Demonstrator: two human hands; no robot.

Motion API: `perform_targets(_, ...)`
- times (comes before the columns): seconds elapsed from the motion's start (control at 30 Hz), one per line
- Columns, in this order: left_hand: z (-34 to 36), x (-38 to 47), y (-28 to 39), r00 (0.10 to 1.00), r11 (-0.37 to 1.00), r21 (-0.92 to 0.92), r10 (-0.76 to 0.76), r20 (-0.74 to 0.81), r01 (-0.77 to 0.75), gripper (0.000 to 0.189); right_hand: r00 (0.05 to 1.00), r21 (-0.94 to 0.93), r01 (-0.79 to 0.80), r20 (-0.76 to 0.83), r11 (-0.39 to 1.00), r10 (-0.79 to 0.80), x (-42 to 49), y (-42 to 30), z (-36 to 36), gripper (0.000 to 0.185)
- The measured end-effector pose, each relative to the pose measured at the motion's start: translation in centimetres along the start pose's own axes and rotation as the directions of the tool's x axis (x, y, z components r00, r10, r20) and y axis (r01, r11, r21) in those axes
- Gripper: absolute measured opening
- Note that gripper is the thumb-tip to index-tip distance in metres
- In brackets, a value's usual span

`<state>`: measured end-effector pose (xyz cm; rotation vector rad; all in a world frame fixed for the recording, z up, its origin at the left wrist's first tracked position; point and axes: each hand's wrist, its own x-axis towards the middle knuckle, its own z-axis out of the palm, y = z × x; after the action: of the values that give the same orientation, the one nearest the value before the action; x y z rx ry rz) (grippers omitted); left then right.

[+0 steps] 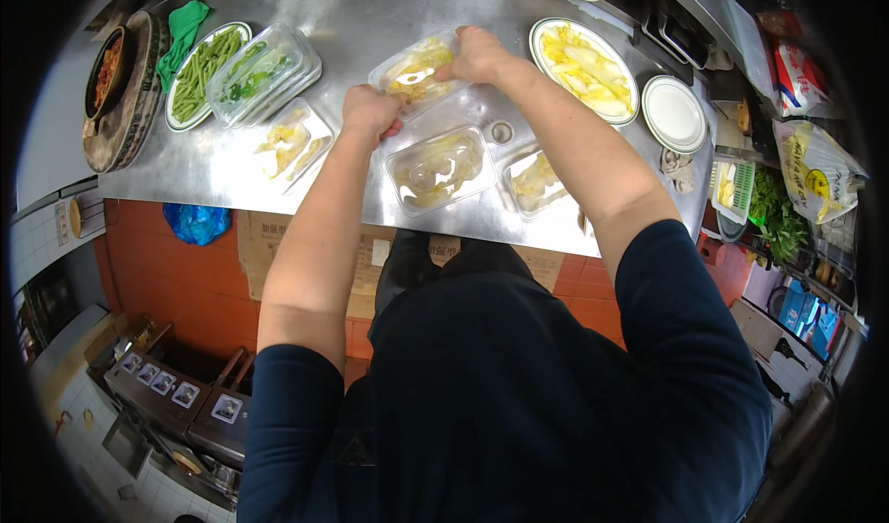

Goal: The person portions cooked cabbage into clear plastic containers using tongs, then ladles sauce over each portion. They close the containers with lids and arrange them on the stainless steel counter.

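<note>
My left hand (373, 113) and my right hand (478, 56) grip opposite ends of a clear plastic container (420, 66) with yellowish food inside, over the steel table (333, 175). Nearer to me lies a second clear container (442, 170) of similar food, its cover glossy with reflections. A third container (535, 182) is partly hidden by my right forearm. Left of my left hand sits a container (298, 141) holding pale yellow pieces. A small round clear item (501, 132) stands between the containers, below my right hand.
Stacked clear containers (260, 75) with green leaves inside overlap an oval plate of green beans (208, 71). Beside them are a green cloth (182, 40) and a round wooden board (135, 106) bearing a dark bowl (107, 71). At right are a plate of yellow-white cabbage (583, 71) and stacked white plates (674, 114).
</note>
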<state>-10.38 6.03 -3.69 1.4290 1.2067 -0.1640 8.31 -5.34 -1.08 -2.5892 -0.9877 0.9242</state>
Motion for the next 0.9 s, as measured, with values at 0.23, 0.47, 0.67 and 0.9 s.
perform_targets(0.23,-0.8,-0.3,-0.7,0.995,0.994,-0.109,0.018,0.093,-0.008,0.017,0.995,0.008,0.068,-0.077,0.998,-0.067,0.4,0.5,-0.2,0.094)
perform_targets(0.47,-1.2,-1.3,-0.8,0.996,0.992,-0.114,0.069,0.061,-0.062,0.013,0.99,0.255,0.138,-0.062,0.957,-0.126,0.1,1.5,-1.6,0.064)
perform_targets(0.67,-1.2,-1.8,-1.4,0.994,0.988,-0.142,0.067,0.084,-0.054,0.018,0.992,0.261,0.05,-0.127,0.964,-0.017,1.7,4.3,-0.5,0.047)
perform_targets(0.9,-1.6,-1.6,-2.1,0.992,0.975,-0.191,0.101,-0.073,-0.113,0.017,0.992,0.224,-0.037,-0.109,0.974,0.062,0.6,4.7,0.3,0.031)
